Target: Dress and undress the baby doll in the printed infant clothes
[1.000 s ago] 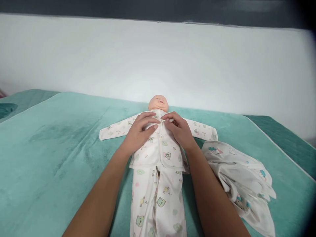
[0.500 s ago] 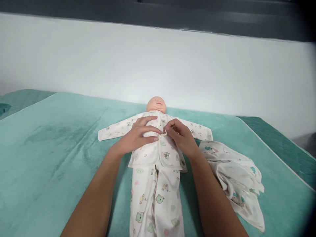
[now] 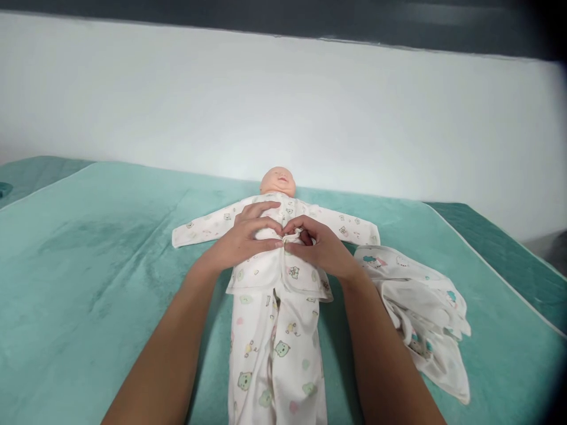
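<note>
The doll (image 3: 277, 180) is laid face-up on the teal cover (image 3: 110, 248), arms spread, so the front of its printed shirt (image 3: 261, 276) is left reachable; the shirt's front edges are pinched by the left hand (image 3: 237, 241) and right hand (image 3: 325, 247), thumbs and forefingers nearly closed, apparently so the layers are kept aligned; compared with the earlier frame, the fingertips are brought closer together

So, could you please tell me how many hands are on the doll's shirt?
2: the left hand and the right hand, on either side of the middle of the shirt.
</note>
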Motion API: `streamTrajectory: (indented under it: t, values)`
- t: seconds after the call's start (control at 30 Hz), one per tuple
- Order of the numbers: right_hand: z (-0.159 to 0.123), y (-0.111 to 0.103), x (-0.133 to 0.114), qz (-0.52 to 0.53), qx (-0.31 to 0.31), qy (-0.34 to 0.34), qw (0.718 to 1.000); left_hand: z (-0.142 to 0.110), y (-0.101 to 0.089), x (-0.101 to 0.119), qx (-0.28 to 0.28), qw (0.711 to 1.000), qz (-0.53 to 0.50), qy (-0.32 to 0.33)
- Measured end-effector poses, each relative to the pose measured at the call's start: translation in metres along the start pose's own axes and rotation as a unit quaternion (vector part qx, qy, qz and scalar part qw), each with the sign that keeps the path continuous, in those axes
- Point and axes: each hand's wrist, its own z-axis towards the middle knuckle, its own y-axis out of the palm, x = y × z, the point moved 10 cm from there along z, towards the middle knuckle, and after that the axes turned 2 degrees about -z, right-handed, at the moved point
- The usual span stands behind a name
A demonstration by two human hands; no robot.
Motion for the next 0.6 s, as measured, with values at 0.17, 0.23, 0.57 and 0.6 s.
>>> streamTrajectory:
  t: [0.17,0.23,0.57,0.6]
  values:
    - [0.0006,0.0003,0.0008,0.007,0.009,0.002,1.0,0.0013,0.0001,0.001,0.006,1.0,-0.001,-0.004]
    - [0.0003,-0.0003,0.0,0.014,0.009,-0.002,1.0,0.0017,-0.0001,0.0013,0.01,1.0,-0.002,-0.005]
    - [0.0019,-0.0019,-0.0017,0.104,0.026,-0.019,0.994,0.0014,0.0003,0.0005,0.023,0.999,-0.024,-0.023]
    - [0.0029,-0.003,-0.0015,0.108,0.038,-0.022,0.993,0.0015,0.0003,0.0003,0.026,0.999,-0.029,-0.022]
